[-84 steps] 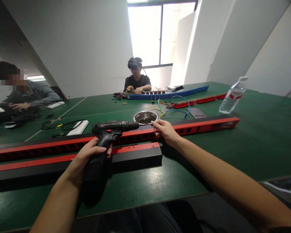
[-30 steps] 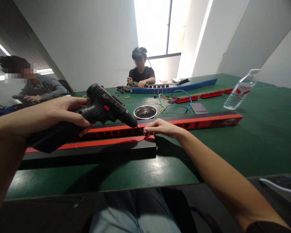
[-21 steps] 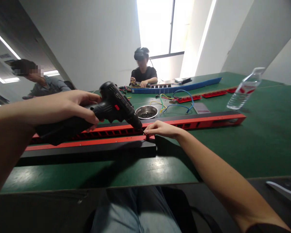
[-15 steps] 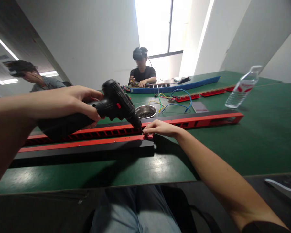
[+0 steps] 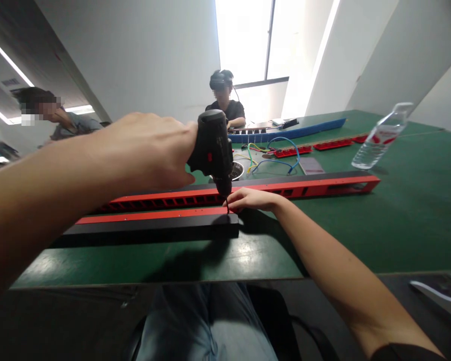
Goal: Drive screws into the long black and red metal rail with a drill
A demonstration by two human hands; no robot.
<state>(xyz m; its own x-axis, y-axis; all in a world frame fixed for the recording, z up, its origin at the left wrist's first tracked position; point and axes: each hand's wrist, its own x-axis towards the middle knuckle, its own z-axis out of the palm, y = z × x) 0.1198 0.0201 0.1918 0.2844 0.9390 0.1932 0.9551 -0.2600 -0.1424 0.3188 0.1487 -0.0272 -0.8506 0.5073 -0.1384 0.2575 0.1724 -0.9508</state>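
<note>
My left hand is wrapped round the grip of a black power drill. The drill stands nearly upright, its bit pointing down at the right end of the near red and black bar. Beside the bit, the fingertips of my right hand are pressed together at the bar's end; what they hold, if anything, is too small to make out. Behind lies a second red and black bar with a row of openings. A metal bowl of small dark parts is partly hidden by the drill.
Coloured wires, a grey flat object and red strips lie farther back. A water bottle stands at the right. Across the table, a person sits behind a long blue piece; another person is at the left.
The drill has swung from a slant to nearly upright, its bit now at the near bar's end. My left hand has risen and moved right with it. My right hand has barely moved.
</note>
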